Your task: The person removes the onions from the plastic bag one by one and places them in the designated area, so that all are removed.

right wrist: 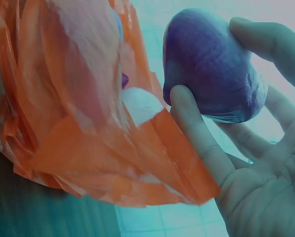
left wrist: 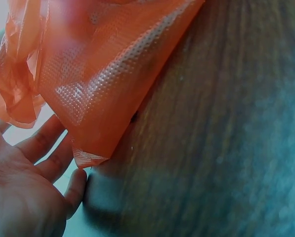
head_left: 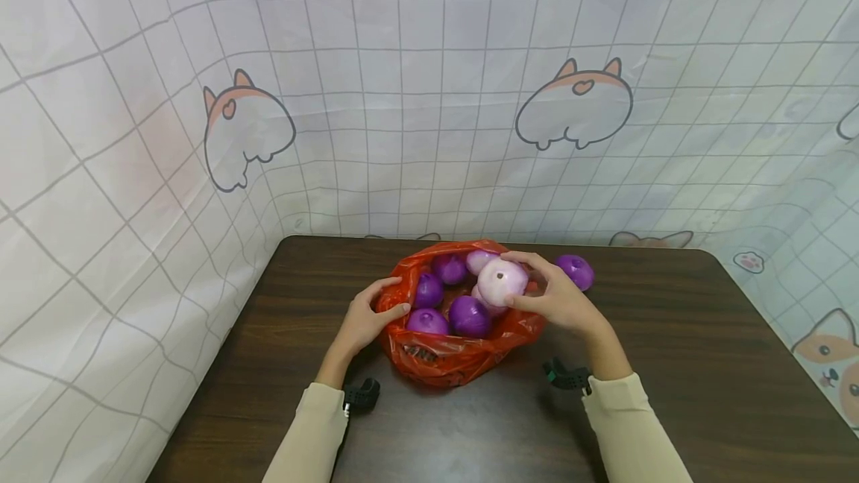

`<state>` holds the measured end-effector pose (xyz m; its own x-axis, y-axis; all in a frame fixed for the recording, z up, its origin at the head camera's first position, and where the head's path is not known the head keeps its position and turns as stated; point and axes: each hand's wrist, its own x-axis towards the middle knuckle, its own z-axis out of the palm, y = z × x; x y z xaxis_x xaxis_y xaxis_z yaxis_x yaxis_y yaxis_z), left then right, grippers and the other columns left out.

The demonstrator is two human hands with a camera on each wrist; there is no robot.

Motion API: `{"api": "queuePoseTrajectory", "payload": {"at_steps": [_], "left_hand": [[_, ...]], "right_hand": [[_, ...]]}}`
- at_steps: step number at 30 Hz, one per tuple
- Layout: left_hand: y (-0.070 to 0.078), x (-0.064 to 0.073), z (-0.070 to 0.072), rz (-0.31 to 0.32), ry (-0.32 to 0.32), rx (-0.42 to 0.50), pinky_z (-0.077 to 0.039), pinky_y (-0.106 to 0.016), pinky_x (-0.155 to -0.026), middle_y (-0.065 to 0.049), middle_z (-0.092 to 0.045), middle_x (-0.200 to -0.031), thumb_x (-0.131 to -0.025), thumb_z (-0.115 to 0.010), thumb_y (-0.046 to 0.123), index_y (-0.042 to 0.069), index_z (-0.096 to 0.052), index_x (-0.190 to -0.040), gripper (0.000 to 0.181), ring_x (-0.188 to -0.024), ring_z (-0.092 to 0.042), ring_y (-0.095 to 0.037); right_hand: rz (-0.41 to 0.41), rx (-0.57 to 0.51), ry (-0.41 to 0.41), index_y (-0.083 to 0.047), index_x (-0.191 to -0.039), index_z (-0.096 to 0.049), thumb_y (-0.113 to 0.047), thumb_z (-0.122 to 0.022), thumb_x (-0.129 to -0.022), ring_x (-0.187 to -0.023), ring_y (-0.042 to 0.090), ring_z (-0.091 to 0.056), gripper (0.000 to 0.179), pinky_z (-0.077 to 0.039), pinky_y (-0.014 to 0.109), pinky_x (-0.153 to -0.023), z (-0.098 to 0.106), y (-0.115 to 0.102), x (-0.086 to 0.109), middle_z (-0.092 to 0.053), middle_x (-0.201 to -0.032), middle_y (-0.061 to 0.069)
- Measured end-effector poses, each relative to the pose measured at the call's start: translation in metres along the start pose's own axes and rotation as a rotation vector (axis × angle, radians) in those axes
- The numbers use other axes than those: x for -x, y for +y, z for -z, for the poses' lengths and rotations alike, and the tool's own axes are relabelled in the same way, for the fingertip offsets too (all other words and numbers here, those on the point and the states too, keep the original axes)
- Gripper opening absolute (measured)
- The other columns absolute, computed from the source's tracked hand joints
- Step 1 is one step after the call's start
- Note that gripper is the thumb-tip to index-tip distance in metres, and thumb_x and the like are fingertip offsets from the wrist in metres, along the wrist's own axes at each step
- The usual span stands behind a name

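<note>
A red plastic bag (head_left: 436, 367) stands on the table with its mouth spread wide, several purple onions (head_left: 470, 317) inside. My left hand (head_left: 362, 319) grips the bag's left rim, thumb over the edge. In the left wrist view, its fingers (left wrist: 41, 140) lie behind the orange-looking plastic (left wrist: 103, 74). Over the right side of the mouth, my right hand (head_left: 564, 300) holds a pale pinkish onion (head_left: 499, 282) between thumb and fingers. That same onion (right wrist: 209, 69) looks dark purple in the right wrist view, beside the bag's rim (right wrist: 182, 158).
Another purple onion (head_left: 575, 273) lies on the dark wooden table (head_left: 671, 349), just right of the bag. Behind the table hangs a white gridded cloth (head_left: 416, 118) with cartoon drawings. Black wrist devices (head_left: 362, 393) sit at both cuffs.
</note>
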<state>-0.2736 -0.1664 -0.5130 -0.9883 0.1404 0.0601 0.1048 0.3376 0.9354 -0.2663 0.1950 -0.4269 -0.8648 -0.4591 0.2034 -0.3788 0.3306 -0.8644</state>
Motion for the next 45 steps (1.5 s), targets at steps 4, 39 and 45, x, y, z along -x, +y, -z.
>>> {"api": "queuePoseTrajectory", "payload": {"at_steps": [4,39,45], "left_hand": [[0.000,0.000,0.000,0.009,-0.005,-0.003,-0.053,-0.045,-0.091,-0.004,-0.061,-0.124,-0.078,-0.075,0.049,0.038,-0.055,-0.129,0.056,-0.111,-0.059,-0.027],[-0.002,0.000,0.000,0.011,0.004,-0.011,-0.054,-0.044,-0.090,0.000,-0.061,-0.122,-0.076,-0.076,0.053,0.043,-0.055,-0.127,0.056,-0.110,-0.059,-0.025],[-0.001,0.000,0.000,0.016,0.007,-0.006,-0.054,-0.044,-0.090,0.000,-0.061,-0.122,-0.076,-0.076,0.053,0.044,-0.055,-0.126,0.055,-0.111,-0.059,-0.026]], "right_hand": [[-0.032,-0.016,0.029,-0.030,-0.138,-0.047,-0.025,-0.077,-0.082,-0.111,0.029,-0.057,0.063,-0.056,0.037,-0.086,0.005,0.000,0.002,-0.050,-0.135,0.002],[-0.083,0.043,0.318,-0.022,-0.143,-0.044,-0.017,-0.073,-0.086,-0.110,0.007,-0.055,0.064,-0.051,0.017,-0.081,0.062,0.015,0.032,-0.050,-0.134,0.003],[-0.110,0.044,0.372,-0.023,-0.144,-0.043,-0.018,-0.073,-0.086,-0.111,0.006,-0.053,0.065,-0.051,0.017,-0.078,0.075,0.026,0.039,-0.048,-0.135,-0.001]]}}
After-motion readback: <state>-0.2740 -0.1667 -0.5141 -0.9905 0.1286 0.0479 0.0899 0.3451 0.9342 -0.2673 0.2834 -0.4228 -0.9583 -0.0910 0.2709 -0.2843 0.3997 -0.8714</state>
